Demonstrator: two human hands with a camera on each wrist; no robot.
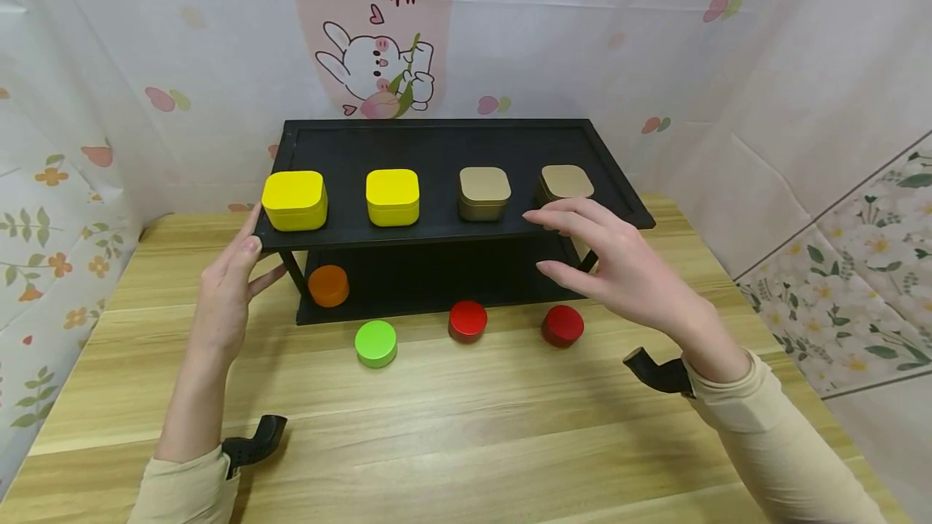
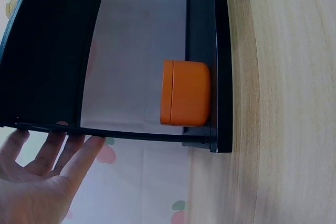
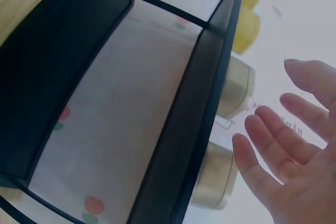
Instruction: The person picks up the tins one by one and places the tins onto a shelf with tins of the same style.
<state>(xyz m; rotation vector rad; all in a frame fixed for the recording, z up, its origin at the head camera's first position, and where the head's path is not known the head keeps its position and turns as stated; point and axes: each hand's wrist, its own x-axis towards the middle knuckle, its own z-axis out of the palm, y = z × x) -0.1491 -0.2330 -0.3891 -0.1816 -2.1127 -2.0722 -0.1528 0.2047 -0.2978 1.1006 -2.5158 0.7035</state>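
A black two-tier rack [image 1: 437, 140] stands on the table, with two yellow square tins [image 1: 393, 197] and two tan square tins [image 1: 484, 194] along its upper shelf. My left hand [image 1: 227, 285] touches the left end of that shelf beside the outermost yellow tin; in the left wrist view its fingertips [image 2: 93, 142] rest against the side edge. My right hand [image 1: 619, 261] hovers at the shelf's front right, fingers spread and holding nothing. It partly covers the rightmost tan tin [image 1: 566, 181] in the head view, while the right wrist view shows a gap between them.
An orange round tin [image 1: 328, 286] sits at the left of the lower shelf. Green [image 1: 375, 344], red [image 1: 468, 321] and dark red [image 1: 562, 326] round tins stand on the wooden table [image 1: 437, 443] before the rack. A printed cloth [image 1: 553, 39] hangs behind.
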